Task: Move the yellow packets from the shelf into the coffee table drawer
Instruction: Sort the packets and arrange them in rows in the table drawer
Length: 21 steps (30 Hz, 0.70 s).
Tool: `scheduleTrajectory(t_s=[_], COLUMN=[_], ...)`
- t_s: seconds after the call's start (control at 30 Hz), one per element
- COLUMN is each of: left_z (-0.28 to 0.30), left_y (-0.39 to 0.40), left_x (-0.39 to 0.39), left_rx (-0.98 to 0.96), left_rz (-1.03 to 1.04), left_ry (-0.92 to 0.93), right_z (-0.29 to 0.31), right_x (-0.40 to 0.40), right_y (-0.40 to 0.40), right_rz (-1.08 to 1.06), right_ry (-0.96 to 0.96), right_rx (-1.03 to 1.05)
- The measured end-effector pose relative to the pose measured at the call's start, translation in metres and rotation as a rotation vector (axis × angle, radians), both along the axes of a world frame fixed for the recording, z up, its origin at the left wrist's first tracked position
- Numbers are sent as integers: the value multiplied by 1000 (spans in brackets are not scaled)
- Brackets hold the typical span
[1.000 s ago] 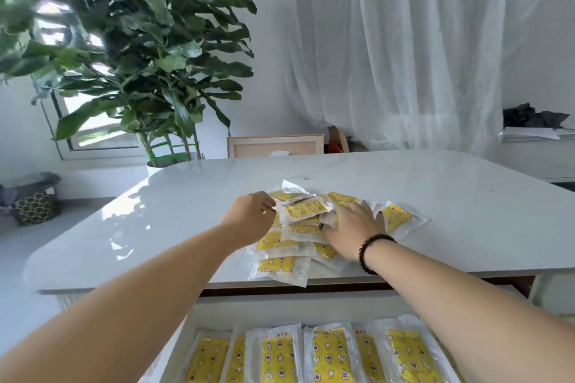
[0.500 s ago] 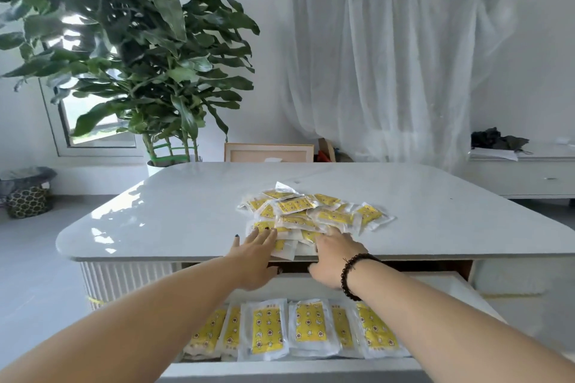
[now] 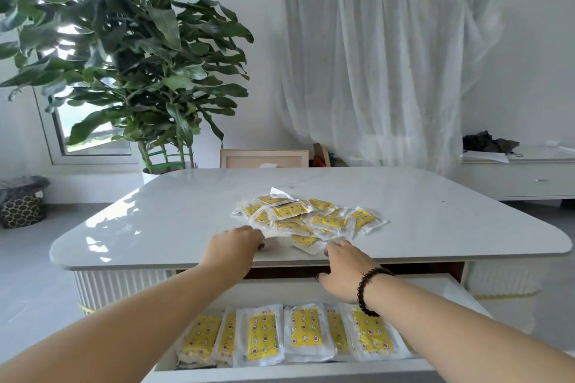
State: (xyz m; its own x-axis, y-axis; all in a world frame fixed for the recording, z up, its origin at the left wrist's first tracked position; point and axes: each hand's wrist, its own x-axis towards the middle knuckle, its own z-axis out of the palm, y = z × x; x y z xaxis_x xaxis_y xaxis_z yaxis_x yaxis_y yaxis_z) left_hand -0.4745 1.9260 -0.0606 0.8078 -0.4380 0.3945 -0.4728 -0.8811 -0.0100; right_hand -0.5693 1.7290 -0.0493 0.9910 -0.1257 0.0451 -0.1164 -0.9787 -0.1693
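packets [image 3: 311,221] print too small, nothing legible

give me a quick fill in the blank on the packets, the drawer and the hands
1. The loose heap of yellow packets lies on the white ____.
2. The drawer below it stands ____.
3. A beaded bracelet is on the ____ wrist.
4. Packets in the drawer lie in a ____.

Missing words: tabletop; open; right; row
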Motion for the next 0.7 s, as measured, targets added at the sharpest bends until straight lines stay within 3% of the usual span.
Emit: scheduleTrajectory(t_s=[0.1,0.23,0.43,0.57,0.7], left_z=[22,37,44,46,47], left_y=[10,16,9,8,11], left_x=[-18,-47,-76,-84,-82], left_rx=[-220,-492,-881,-1091,-1210], left_rz=[-14,-78,-101,-65,-17], left_ry=[41,190,517,640,749], right_z=[0,10,20,13,9], right_x=[-2,-8,-15,-17,-19], right_y=[-2,-2,2,7,11], right_rz=[20,50,133,123,148], right_ry=[-81,-143,-53,-21,-7], right_rx=[178,574,1223,1413,1473])
